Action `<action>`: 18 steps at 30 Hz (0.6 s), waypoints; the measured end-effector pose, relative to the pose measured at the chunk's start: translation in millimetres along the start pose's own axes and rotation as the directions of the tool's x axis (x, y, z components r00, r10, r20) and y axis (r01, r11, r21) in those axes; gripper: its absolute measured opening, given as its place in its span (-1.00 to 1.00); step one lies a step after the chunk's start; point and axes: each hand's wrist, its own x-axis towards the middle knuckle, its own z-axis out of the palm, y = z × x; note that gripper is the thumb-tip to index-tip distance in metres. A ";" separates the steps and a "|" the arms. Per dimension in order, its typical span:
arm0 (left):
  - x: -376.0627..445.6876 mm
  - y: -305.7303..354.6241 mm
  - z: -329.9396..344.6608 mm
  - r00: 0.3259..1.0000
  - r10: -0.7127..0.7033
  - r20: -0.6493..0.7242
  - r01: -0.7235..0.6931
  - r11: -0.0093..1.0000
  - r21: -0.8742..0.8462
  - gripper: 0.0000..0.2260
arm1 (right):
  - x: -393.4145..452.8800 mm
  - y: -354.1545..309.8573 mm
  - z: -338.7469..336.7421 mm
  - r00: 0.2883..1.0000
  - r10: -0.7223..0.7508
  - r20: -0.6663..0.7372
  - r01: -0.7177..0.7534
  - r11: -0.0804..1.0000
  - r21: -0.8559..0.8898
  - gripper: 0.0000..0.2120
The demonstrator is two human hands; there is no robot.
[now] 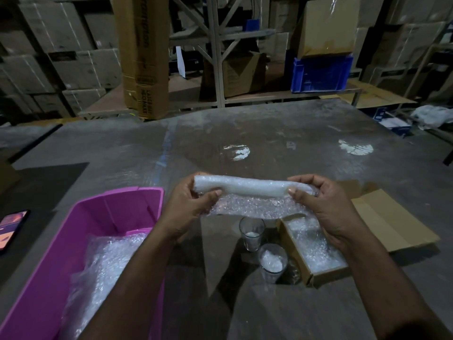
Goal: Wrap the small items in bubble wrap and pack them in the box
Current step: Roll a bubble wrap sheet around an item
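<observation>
A roll of bubble wrap (252, 188) is held level above the table, with a loose flap hanging below it; what it contains is hidden. My left hand (188, 204) grips its left end and my right hand (326, 204) grips its right end. Beneath the roll stand two clear glasses, one (252, 233) farther and one (272, 262) nearer, each with something white inside. To their right lies an open cardboard box (296, 256) lined with bubble wrap, its flap spread out to the right.
A pink plastic bin (103, 212) at the left holds more bubble wrap (107, 263). A phone (12, 229) with a lit screen lies at the far left. Beyond the grey table (269, 133) stand shelves, stacked cartons and a blue crate (321, 73).
</observation>
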 end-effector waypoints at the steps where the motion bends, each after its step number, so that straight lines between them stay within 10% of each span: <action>1: 0.6 0.7 -1.0 1.000 0.019 0.015 -0.019 1.000 -0.009 -0.76 | -0.2 -0.1 -0.8 1.000 0.003 0.000 -0.003 1.000 0.000 -0.84; 10: -3.6 9.4 2.1 0.991 -0.006 0.131 0.039 0.967 -0.250 -0.71 | 0.5 -3.3 0.6 0.999 0.006 0.044 -0.008 0.999 0.033 -0.75; 14: -1.6 7.7 4.0 0.999 -0.015 0.038 0.022 0.981 -0.193 -0.91 | 2.3 -2.7 2.4 0.999 -0.040 0.020 0.040 0.999 0.004 -0.73; 18: -1.3 5.5 2.5 0.997 0.045 0.057 -0.040 0.996 -0.083 -0.65 | 2.2 -1.9 2.0 1.000 -0.012 0.010 0.012 1.000 0.004 -0.65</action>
